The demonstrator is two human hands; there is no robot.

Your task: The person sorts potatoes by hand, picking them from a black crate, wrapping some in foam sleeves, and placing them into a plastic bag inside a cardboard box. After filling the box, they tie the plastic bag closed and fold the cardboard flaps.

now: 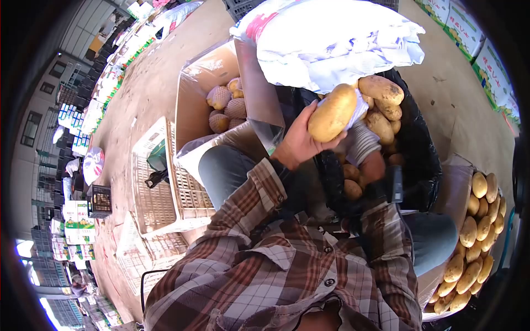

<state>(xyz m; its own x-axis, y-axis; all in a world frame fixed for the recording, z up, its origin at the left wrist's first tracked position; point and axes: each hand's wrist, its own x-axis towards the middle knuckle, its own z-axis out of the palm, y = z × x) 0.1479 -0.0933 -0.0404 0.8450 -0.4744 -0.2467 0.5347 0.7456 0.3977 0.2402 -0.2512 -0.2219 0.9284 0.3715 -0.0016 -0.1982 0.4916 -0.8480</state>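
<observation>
My left hand [295, 144], bare, grips a large yellow potato [331, 113] from below and holds it up over a black-lined bin [422, 160] of loose potatoes [382, 94]. My right hand [361, 142], in a striped knit glove, is at the potato's right end, fingers closed on a white foam net [359, 107] pressed against it. Both plaid sleeves reach forward from the bottom of the view, and my knees in jeans flank the bin.
A lined cardboard box [190, 105] at upper left holds potatoes in foam nets [226, 102]. Another box [455, 185] at right holds neat rows of bare potatoes [475, 237]. White plastic crates [157, 193] stand left. A big white sack [331, 33] lies beyond the bin.
</observation>
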